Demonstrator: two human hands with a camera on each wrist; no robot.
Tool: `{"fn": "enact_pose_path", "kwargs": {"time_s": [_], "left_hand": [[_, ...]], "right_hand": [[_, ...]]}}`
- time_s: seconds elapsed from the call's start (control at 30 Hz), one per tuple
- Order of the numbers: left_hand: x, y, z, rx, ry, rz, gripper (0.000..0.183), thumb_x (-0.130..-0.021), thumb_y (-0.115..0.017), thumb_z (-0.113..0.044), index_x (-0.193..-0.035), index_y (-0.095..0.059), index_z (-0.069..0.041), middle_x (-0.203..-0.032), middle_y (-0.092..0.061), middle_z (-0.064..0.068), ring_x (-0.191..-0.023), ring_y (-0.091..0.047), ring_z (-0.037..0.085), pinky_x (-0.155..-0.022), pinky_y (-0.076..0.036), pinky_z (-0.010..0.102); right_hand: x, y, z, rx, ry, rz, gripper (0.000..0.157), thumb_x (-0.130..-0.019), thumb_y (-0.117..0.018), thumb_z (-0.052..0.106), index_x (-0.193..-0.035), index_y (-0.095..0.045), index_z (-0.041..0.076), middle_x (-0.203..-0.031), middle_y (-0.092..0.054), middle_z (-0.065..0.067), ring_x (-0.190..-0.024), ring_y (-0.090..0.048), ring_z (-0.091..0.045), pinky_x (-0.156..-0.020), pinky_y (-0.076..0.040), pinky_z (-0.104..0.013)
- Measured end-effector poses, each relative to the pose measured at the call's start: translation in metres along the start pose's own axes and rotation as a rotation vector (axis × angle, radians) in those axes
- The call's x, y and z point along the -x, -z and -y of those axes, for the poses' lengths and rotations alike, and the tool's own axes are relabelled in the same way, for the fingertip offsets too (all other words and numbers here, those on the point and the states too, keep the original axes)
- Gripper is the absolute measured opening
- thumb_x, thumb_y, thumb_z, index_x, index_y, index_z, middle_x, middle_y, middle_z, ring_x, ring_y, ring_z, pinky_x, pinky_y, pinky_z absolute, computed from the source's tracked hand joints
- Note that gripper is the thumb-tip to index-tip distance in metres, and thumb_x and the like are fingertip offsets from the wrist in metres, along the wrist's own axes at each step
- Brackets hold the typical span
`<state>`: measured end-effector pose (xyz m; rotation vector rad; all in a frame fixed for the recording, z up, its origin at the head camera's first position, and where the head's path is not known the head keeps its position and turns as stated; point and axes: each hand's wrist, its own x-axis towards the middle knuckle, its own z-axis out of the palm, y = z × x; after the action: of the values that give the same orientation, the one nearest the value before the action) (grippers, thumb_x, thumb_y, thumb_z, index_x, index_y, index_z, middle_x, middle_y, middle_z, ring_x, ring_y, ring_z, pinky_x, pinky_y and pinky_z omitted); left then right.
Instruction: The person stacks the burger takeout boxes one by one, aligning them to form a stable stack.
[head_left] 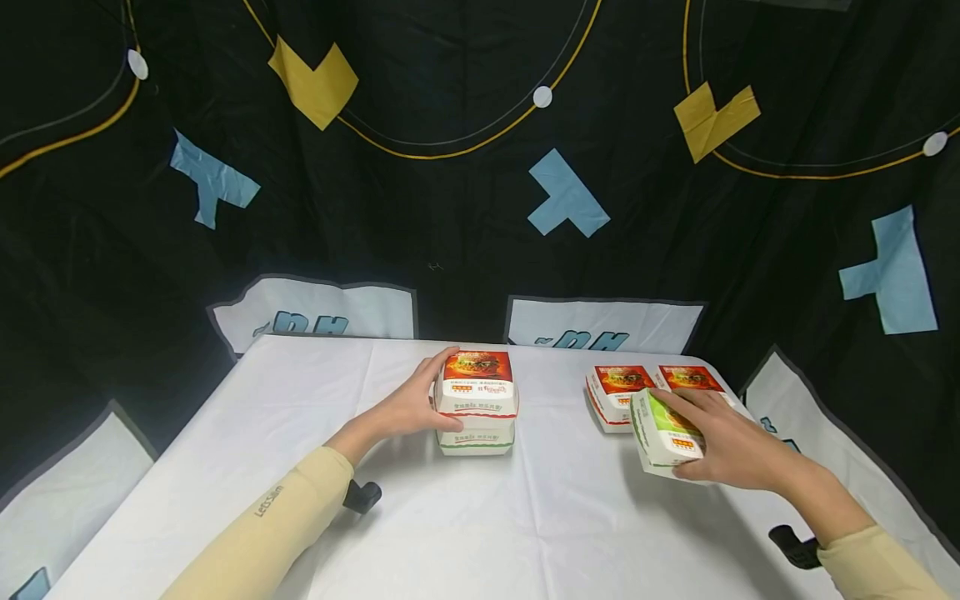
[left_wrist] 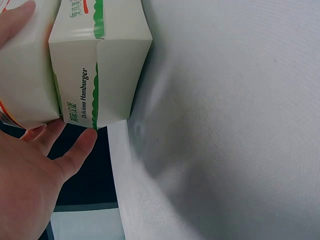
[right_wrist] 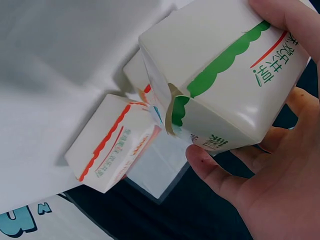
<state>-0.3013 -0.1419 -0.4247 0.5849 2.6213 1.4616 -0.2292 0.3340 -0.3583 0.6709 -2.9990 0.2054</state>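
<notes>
On the white table, a red-topped hamburger box (head_left: 477,379) sits on top of a green-trimmed hamburger box (head_left: 476,442). My left hand (head_left: 408,404) grips the upper box from its left side, thumb on the near face. In the left wrist view, a fingertip also reaches the edge of the lower box (left_wrist: 110,65). Over at the right, my right hand (head_left: 738,442) holds a green-topped hamburger box (head_left: 666,433), tilted and raised off the table. Its lid edge gapes slightly at one corner of the box (right_wrist: 220,75). Some right fingers are hidden behind it.
Just beyond the right hand stand two more red-topped hamburger boxes, one on the left (head_left: 613,400) and another (head_left: 690,377) partly covered by the hand. White cloth covers the table (head_left: 450,533). Behind it hangs a black curtain (head_left: 450,233) with taped shapes.
</notes>
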Motion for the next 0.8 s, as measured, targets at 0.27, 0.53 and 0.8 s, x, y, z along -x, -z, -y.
{"fn": "enact_pose_path", "kwargs": {"time_s": [0.27,0.53,0.8], "left_hand": [[0.0,0.001,-0.001,0.006,0.003,0.002,0.119,-0.068,-0.093,-0.036,-0.159,-0.016,-0.039,-0.157,-0.027,0.004,-0.138,-0.036,0.026,-0.103,-0.051,0.048],[0.0,0.001,0.0,0.004,0.008,0.003,0.12,-0.068,-0.093,-0.035,-0.159,-0.016,-0.038,-0.156,-0.027,0.004,-0.138,-0.037,0.026,-0.102,-0.051,0.048],[0.0,0.001,0.0,0.003,0.007,0.003,0.119,-0.068,-0.093,-0.035,-0.159,-0.016,-0.038,-0.156,-0.028,0.004,-0.138,-0.037,0.026,-0.102,-0.051,0.047]], "right_hand": [[-0.009,0.005,0.007,-0.001,0.035,-0.014,0.098,-0.073,-0.086,0.043,-0.156,-0.036,0.033,-0.15,-0.042,-0.017,-0.128,-0.043,-0.037,-0.084,-0.054,-0.055],[-0.019,0.012,0.016,0.011,0.067,-0.018,0.097,-0.075,-0.084,0.043,-0.157,-0.034,0.032,-0.155,-0.039,-0.015,-0.135,-0.039,-0.036,-0.084,-0.055,-0.053],[-0.032,0.017,0.025,0.026,0.121,-0.032,0.099,-0.076,-0.084,0.042,-0.159,-0.029,0.032,-0.156,-0.039,-0.006,-0.137,-0.036,-0.031,-0.09,-0.051,-0.051]]}}
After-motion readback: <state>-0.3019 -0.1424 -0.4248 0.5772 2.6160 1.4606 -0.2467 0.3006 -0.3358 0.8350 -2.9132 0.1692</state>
